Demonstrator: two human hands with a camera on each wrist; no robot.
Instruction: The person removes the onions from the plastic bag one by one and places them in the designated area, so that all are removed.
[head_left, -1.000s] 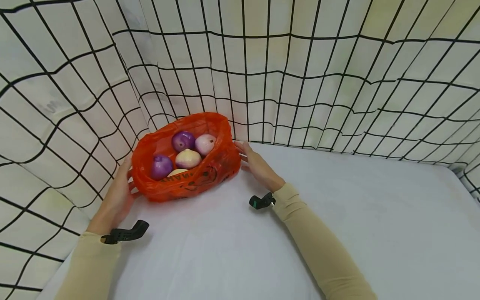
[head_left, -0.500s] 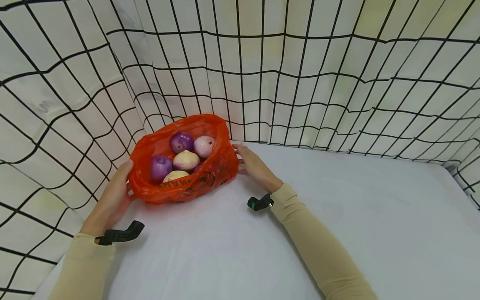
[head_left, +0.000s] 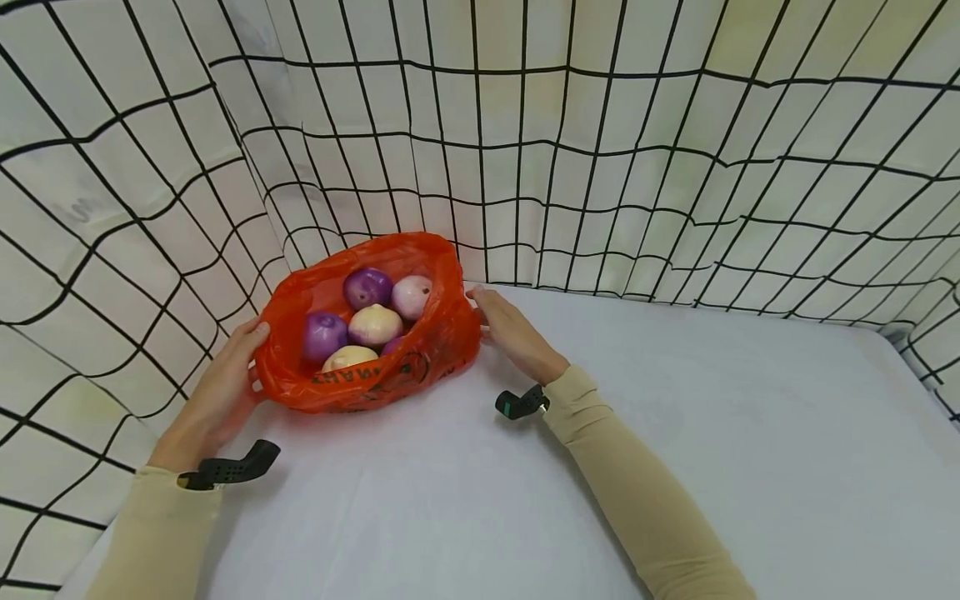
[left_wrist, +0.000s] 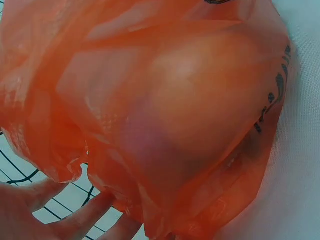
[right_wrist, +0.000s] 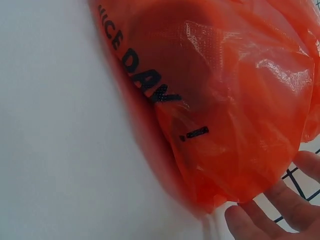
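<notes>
In the head view an orange-red plastic bag (head_left: 442, 342) stands with its mouth open on the white surface. Several onions, purple and pale, lie inside, among them a purple onion (head_left: 326, 337) and a pale onion (head_left: 375, 325). My left hand (head_left: 213, 400) is at the bag's left side, thumb up by the rim and fingers lower down. From the right, my right hand (head_left: 517, 333) lays its extended fingertips against the bag's side. The left wrist view shows spread fingers (left_wrist: 85, 215) at the crinkled plastic; in the right wrist view fingertips (right_wrist: 280, 197) meet the bag's lower edge.
Black netting (head_left: 555, 142) over pale sheeting rises behind and to the left, close behind the bag. The white surface (head_left: 465, 500) spreads in front and to the right. Each wrist carries a small black camera (head_left: 232, 468).
The front rim sits a little lower, so more of the front pale onion and another purple one show. Both hands stay at the bag's sides. The head view has shifted slightly.
</notes>
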